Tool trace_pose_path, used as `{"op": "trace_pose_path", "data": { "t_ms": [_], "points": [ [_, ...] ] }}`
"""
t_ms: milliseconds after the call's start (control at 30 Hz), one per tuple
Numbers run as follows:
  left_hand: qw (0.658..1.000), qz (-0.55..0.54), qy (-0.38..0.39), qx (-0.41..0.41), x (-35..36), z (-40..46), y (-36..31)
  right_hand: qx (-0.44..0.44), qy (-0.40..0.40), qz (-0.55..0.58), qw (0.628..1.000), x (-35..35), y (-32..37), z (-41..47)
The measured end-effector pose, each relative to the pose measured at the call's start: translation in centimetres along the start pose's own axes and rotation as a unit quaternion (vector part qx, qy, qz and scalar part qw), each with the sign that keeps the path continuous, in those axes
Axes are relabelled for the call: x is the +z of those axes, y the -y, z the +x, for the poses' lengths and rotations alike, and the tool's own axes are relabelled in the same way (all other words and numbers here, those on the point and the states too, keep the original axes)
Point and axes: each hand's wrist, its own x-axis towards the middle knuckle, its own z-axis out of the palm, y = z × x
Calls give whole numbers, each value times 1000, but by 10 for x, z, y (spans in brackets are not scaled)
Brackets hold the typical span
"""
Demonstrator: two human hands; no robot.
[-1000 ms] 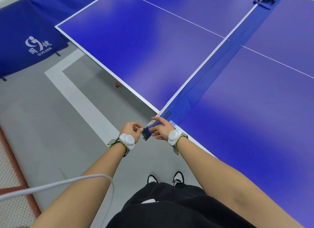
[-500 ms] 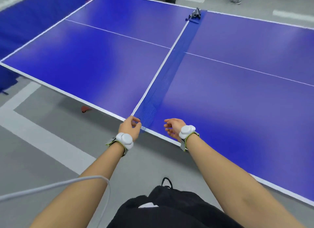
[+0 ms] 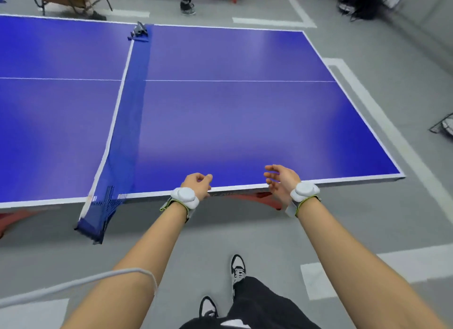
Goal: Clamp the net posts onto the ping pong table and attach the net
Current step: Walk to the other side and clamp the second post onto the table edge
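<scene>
The blue net lies flat across the blue ping pong table, its near end hanging over the near edge at the left. A dark net post sits at the table's far edge, at the net's far end. My left hand hovers at the near edge, to the right of the net, fingers loosely curled with nothing in them. To its right, my right hand is open with fingers spread, empty. No near-side post is visible.
Red table legs show under the near edge. Another person's feet and a chair stand beyond the far side. A dark bag sits far right. White floor lines run around the table. A grey cable crosses my left arm.
Both hands let go of the net's near end, which now hangs over the table edge. My view and hands have shifted right along the table's near side.
</scene>
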Motion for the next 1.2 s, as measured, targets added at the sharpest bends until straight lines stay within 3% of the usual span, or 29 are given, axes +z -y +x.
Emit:
{"op": "trace_pose_path", "data": {
  "t_ms": [233,367,733,967,1200],
  "points": [
    [987,98,107,72,130,-32,-66,-20,-76,-1,997,-160,33,-18],
    [972,130,164,106,243,-54,-119,-43,-107,55,992,-286,50,-25],
    [956,99,242,130,555,-107,-254,-72,-203,57,975,-591,109,-26],
    [944,111,282,132,678,-134,-292,-79,-188,59,977,-688,135,-1],
    [951,74,280,108,793,-75,-353,-79,-165,52,982,-782,196,77]
  ]
}}
